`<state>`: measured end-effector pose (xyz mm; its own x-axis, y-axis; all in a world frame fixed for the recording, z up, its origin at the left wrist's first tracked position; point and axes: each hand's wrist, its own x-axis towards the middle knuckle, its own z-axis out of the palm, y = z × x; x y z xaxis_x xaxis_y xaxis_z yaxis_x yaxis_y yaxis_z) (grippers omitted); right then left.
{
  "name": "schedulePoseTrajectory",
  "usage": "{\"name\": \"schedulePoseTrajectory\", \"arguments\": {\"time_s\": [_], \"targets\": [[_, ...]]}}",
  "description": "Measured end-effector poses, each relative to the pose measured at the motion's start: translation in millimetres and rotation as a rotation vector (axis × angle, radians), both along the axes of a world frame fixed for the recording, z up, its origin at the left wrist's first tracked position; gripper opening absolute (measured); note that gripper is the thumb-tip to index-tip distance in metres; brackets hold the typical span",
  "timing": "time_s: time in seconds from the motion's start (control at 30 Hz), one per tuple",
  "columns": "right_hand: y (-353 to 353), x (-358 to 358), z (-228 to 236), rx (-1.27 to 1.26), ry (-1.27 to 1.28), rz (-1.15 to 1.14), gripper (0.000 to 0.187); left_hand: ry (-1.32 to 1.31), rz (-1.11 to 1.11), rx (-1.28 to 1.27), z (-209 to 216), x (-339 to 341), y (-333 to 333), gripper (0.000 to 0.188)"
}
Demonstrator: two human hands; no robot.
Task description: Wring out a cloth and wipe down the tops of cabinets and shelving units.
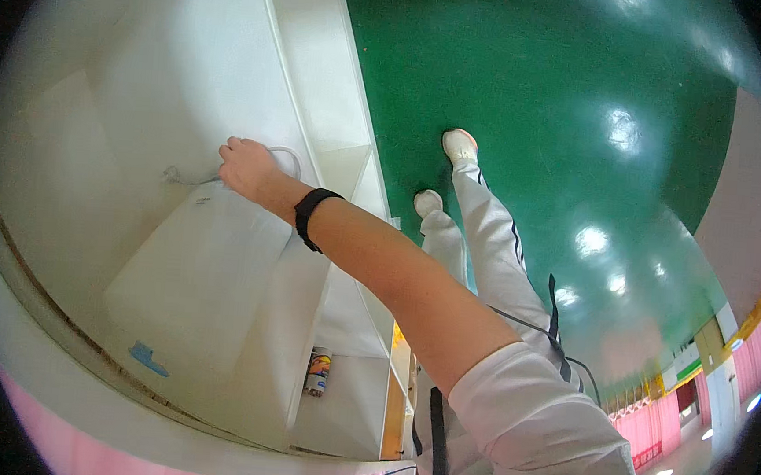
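Observation:
My right hand, wearing a black wristband, reaches left over a white cabinet with its fingers curled closed. A thin pale cord runs out from beneath the fingers, and a loop of similar cord shows behind the hand. Just below the hand is a whitish rectangular box or panel with rounded corners. A small blue piece sits near the lower end of that panel. The grip on the cord is partly hidden under the fingers. My left hand is out of view.
Open shelf compartments run along the cabinet's right side. One holds a colourful cylindrical can. My legs and light shoes are on the glossy green floor beside the cabinet. A dark cable hangs near my hip.

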<state>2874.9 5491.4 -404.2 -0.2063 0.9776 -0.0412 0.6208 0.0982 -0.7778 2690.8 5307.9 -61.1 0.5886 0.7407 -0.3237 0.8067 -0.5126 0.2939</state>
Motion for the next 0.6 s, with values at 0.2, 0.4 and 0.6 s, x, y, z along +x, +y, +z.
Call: {"name": "schedulePoseTrajectory", "arguments": {"time_s": [0.2, 0.4, 0.6], "targets": [[-14.3, 20.7, -0.9, -0.118, 0.193, 0.055, 0.025, -0.059, 0.023, 0.039, 8.7, 0.4, -7.9, 0.083], [-93.5, 66.7, 68.1, -0.300, 0.618, -0.285, 0.035, 0.003, 0.021, 0.218, 69.7, 21.8, 3.6, 0.078], [-181.2, 199.9, 232.3, -0.811, 0.704, -0.171, 0.025, -0.049, 0.114, 0.237, 51.3, 37.5, -3.7, 0.066]]}}
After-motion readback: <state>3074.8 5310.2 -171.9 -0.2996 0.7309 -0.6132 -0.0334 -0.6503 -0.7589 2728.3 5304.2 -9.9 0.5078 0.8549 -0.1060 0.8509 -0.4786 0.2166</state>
